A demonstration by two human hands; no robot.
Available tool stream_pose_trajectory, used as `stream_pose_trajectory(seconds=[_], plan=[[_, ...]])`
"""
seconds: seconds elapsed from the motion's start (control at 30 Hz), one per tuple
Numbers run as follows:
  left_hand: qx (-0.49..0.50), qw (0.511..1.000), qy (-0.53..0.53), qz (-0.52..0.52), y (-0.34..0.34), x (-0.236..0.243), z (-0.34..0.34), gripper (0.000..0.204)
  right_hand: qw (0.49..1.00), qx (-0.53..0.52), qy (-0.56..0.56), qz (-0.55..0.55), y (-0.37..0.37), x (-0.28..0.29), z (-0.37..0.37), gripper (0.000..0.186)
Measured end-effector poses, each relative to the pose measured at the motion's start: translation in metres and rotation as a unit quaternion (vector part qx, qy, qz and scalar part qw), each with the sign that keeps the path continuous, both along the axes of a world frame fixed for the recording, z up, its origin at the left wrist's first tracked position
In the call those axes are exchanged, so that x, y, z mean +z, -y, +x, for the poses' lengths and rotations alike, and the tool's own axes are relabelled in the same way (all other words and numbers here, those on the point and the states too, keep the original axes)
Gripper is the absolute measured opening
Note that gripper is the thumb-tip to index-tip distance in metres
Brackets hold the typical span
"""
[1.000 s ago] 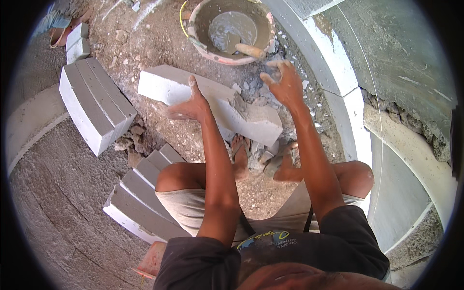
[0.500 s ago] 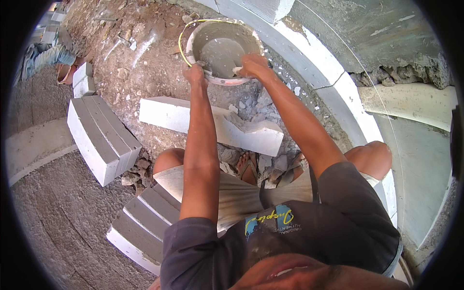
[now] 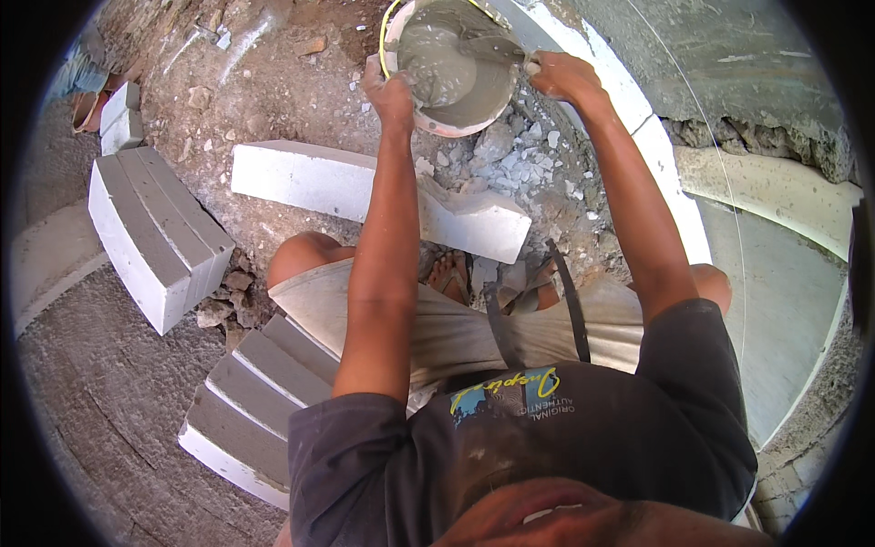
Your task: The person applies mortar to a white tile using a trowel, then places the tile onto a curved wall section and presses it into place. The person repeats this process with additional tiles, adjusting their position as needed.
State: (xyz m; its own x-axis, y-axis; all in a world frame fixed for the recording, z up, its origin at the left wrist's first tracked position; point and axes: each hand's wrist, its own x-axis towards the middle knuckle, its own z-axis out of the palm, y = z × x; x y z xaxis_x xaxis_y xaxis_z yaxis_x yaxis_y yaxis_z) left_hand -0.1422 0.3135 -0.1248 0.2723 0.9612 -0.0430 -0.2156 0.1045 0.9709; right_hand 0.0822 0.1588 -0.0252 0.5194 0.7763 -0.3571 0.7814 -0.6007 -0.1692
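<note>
Bucket [image 3: 447, 129]: right between left hand [image 3: 392, 94] and right hand [image 3: 563, 77], round mouth showing, rim pale and pretty grubby
Left hand: clamped on the near-left edge of the bucket, fingers hooked over the rim, right by a yellow bail handle [image 3: 384, 41]
Right hand: well apart from left hand, fingers curled in tight at the opposite edge, gripping what looks like a trowel [image 3: 531, 68], mostly hidden so can't swear to it
Mortar [image 3: 442, 68]: wet, grey, inside the bucket, just right of left hand
Broken block [image 3: 301, 173]: white, rough notch chewed out of the top edge, lying below left hand, left forearm [image 3: 387, 210] crossing over
Rubble [image 3: 538, 150]: chips and lumps scattered just below right hand
Block stack [image 3: 164, 219]: slabs packed side by side, grey tops, off left of left hand and lower
Block row [image 3: 241, 392]: more of the same, way below left hand
Block wall [image 3: 638, 100]: white top face, just right of right hand
String line [image 3: 706, 114]: thin, pale, farther right of right hand
Co-worker's leg [image 3: 77, 77]: blue denim, far left of left hand, only partly in view
</note>
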Motion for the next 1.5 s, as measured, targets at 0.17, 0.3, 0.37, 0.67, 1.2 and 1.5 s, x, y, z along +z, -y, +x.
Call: stream_pose_trajectory(seconds=[0.17, 0.3, 0.37, 0.67, 1.2, 1.5], plan=[[0.011, 0.999, 0.034, -0.017, 0.002, 0.003, 0.004, 0.035, 0.991, 0.084, -0.099, -0.01, -0.017, -0.066, -0.046, 0.031], [0.013, 0.998, 0.056, -0.031, -0.001, 0.005, 0.004, 0.028, 0.937, 0.029, -0.34, 0.082, -0.011, -0.084, -0.065, 0.037], [0.015, 0.998, 0.055, -0.031, -0.004, 0.006, 0.004, 0.025, 0.862, -0.093, -0.498, 0.022, -0.004, -0.08, -0.062, 0.042], [0.024, 0.997, 0.066, -0.027, -0.021, -0.01, 0.002, 0.02, 0.73, -0.231, -0.641, 0.05, 0.027, -0.053, -0.065, 0.054], [0.047, 0.995, 0.045, -0.073, -0.058, -0.012, -0.005, 0.05, 0.967, -0.198, -0.11, 0.112, 0.129, 0.11, 0.029, 0.048], [0.031, 0.99, 0.044, -0.132, -0.087, -0.039, -0.014, 0.055, 0.969, -0.223, 0.065, 0.085, 0.194, 0.07, 0.033, 0.05]])
